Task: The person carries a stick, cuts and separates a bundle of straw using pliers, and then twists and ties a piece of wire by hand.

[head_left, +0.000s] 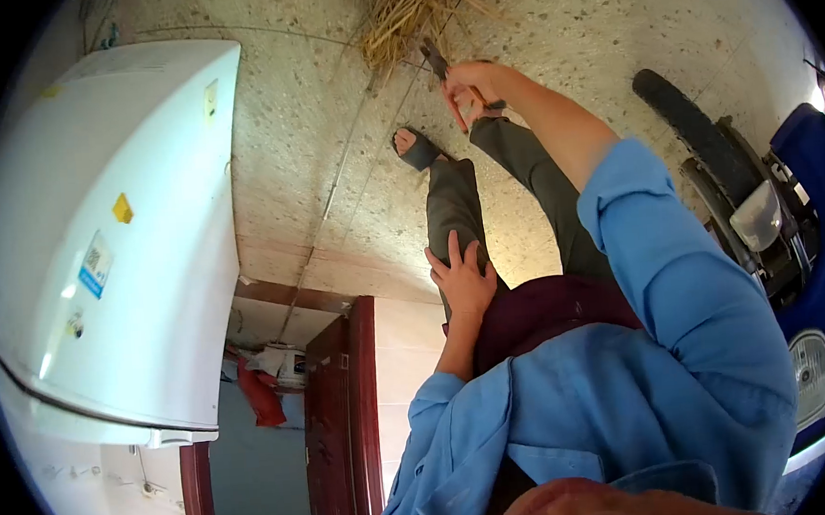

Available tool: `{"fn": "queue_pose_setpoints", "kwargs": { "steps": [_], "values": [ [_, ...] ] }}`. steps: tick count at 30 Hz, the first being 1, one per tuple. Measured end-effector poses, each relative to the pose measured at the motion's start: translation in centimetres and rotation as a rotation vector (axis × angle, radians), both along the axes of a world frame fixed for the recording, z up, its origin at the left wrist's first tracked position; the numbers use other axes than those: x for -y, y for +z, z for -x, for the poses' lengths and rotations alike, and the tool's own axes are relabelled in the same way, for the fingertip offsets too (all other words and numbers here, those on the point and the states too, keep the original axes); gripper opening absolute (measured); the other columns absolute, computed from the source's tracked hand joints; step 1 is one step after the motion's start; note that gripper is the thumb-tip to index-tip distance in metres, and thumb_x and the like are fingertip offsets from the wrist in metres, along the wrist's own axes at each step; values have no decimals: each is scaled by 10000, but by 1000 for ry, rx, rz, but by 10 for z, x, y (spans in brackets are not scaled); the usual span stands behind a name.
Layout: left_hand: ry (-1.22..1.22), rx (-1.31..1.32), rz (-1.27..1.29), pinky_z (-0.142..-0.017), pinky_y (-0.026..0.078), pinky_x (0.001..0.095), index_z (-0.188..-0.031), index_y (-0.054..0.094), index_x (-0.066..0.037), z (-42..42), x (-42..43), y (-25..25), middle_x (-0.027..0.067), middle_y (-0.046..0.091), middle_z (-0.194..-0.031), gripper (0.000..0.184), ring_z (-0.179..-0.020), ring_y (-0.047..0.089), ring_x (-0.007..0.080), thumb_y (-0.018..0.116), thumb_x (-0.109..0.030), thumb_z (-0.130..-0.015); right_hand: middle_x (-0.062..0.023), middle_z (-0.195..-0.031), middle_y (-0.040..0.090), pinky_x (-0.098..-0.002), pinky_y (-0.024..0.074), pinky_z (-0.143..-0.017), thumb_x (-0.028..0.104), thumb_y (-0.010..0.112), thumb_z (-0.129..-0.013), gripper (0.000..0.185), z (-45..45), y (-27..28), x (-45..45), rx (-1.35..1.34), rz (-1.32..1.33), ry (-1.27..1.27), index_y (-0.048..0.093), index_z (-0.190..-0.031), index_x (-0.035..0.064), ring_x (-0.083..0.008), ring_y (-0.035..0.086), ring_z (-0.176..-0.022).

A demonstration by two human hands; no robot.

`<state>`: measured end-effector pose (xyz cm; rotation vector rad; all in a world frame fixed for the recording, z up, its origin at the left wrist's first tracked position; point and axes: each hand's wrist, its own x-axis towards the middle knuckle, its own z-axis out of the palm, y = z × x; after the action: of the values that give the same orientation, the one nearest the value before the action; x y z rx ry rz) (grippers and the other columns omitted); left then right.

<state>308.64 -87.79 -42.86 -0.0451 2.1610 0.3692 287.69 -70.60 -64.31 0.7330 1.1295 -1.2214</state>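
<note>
My right hand [473, 86] is closed around a pair of pliers [435, 62] with orange-red handles, held low above the floor. The dark metal jaws point toward a bundle of straw [417, 16] on the floor. From this view I cannot tell whether the jaws touch the straw. Spread fingers of my left hand [463, 281] lie flat on the dark trouser leg [455, 203] near the knee, holding nothing. A dark sandal [417, 150] is on the foot below that leg.
On the left stands a white refrigerator [129, 256] with stickers. To the right is a blue vehicle [824, 261] with a black front tyre [693, 132] and a headlight. A dark red door [333, 423] and a red cloth [262, 391] show at lower left. Speckled tile floor [300, 113] surrounds my feet.
</note>
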Motion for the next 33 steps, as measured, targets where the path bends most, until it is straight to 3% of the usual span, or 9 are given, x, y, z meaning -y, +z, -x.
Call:
{"fn": "queue_pose_setpoints", "kwargs": {
  "steps": [4,7,8,10,13,20,23,28,33],
  "values": [
    [46,43,-57,-922,238,595,-1048,551,-148,16,1,9,93,367,-1290,410,-1194,244,449,646,-242,-660,-201,-1081,503,-425,486,-760,99,470,-819,466,-19,59,-31,120,-78,-168,326,-1234,-55,-296,567,-821],
    [118,-69,-304,-966,259,505,-1019,553,-141,41,9,11,90,449,-1218,315,-1173,294,426,608,-175,-710,-90,-766,514,-341,459,-572,83,528,-720,158,-29,98,-49,111,-79,-208,450,-847,31,-167,543,-628],
    [112,-69,-306,-966,259,505,-1019,553,-141,59,7,20,90,449,-1218,315,-1173,294,426,608,-175,-710,-90,-766,514,-341,459,-572,83,528,-720,158,-31,105,-54,110,-80,-213,450,-847,31,-167,543,-628],
    [211,-187,-381,-989,242,448,-961,572,-96,94,2,36,107,513,-1137,232,-1056,473,264,583,-117,-730,-91,-672,490,-327,413,-502,57,512,-707,77,-34,114,-68,108,-134,-237,457,-741,16,-175,513,-562],
    [224,-281,-367,-952,303,400,-974,568,-82,121,-8,55,128,509,-1132,231,-1058,458,297,567,-98,-744,-84,-607,465,-324,377,-468,41,501,-694,68,-44,123,-76,15,-298,-238,450,-657,14,-175,483,-525],
    [227,-147,-410,-948,304,437,-974,569,-83,107,6,43,145,477,-1150,258,-1110,396,371,588,-133,-722,-92,-631,495,-287,412,-477,10,500,-712,39,-53,138,-71,59,-235,-259,463,-726,14,-161,513,-533],
    [-124,-196,-194,-968,269,439,-948,578,-120,127,12,55,89,478,-1133,245,-1136,387,322,592,-163,-708,-99,-647,528,-274,426,-481,19,507,-728,49,-27,177,-58,45,-212,-365,478,-756,-10,-156,523,-526],
    [123,-222,-330,-923,307,439,-950,569,-131,151,31,44,80,487,-1114,257,-1130,391,315,596,-152,-695,-138,-751,569,-273,434,-506,71,496,-773,118,3,186,-37,33,-102,-456,474,-828,-31,-157,545,-610],
    [62,-185,-325,-882,349,418,-938,568,-120,179,52,43,85,498,-1081,238,-1069,429,312,579,-121,-700,-144,-614,550,-317,461,-607,93,466,-799,180,35,161,0,7,58,-343,488,-664,-24,-222,560,-666]
  ]
}}
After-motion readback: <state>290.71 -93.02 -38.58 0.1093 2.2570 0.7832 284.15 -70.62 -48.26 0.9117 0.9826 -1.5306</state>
